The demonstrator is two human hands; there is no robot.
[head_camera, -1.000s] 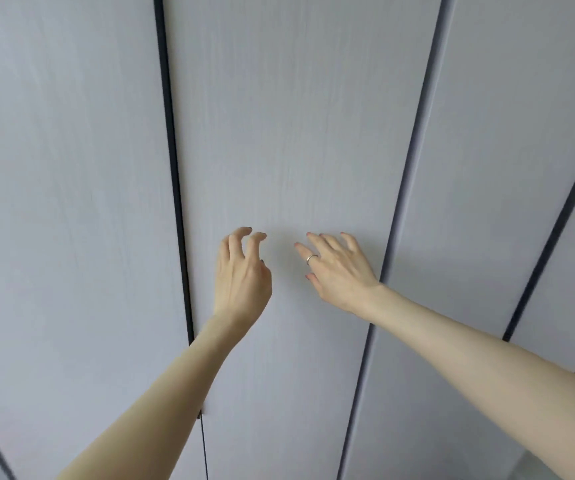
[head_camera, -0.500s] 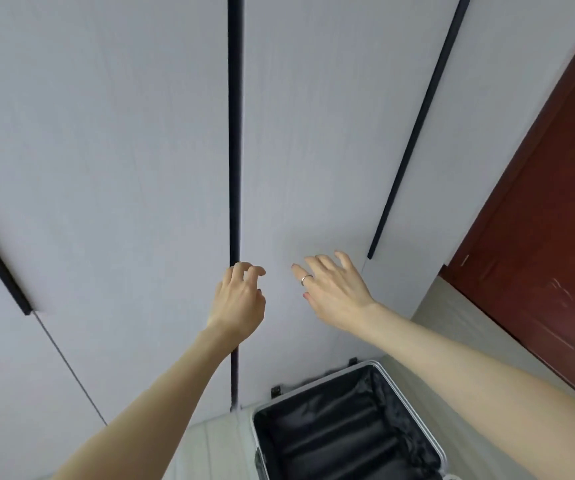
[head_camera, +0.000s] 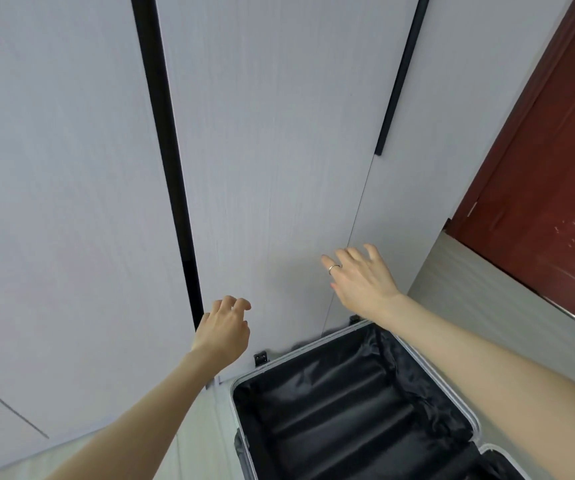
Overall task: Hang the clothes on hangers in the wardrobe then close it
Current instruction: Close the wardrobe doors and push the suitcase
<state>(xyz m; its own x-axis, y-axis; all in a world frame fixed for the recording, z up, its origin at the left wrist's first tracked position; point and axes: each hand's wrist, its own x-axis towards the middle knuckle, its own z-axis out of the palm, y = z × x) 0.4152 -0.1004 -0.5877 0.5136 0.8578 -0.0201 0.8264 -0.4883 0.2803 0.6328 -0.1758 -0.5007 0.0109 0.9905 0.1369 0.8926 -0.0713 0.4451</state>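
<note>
Pale grey wardrobe doors [head_camera: 272, 140] fill the view, all shut, with long black handle strips [head_camera: 168, 174] between the panels. My left hand [head_camera: 223, 329] is low in front of the middle door beside the black strip, fingers loosely curled and holding nothing. My right hand [head_camera: 362, 278], with a ring on one finger, has straight spread fingers at the door's right seam; whether it touches the door I cannot tell. No clothes or hangers are visible.
An open suitcase [head_camera: 435, 379] with a silver rim and black lining lies on the pale floor directly below my hands, nothing visible inside. A dark red room door [head_camera: 549, 188] stands at the right.
The view has dropped and swung right, bringing the suitcase and red door into sight. Both hands have drawn lower and farther apart in front of the doors.
</note>
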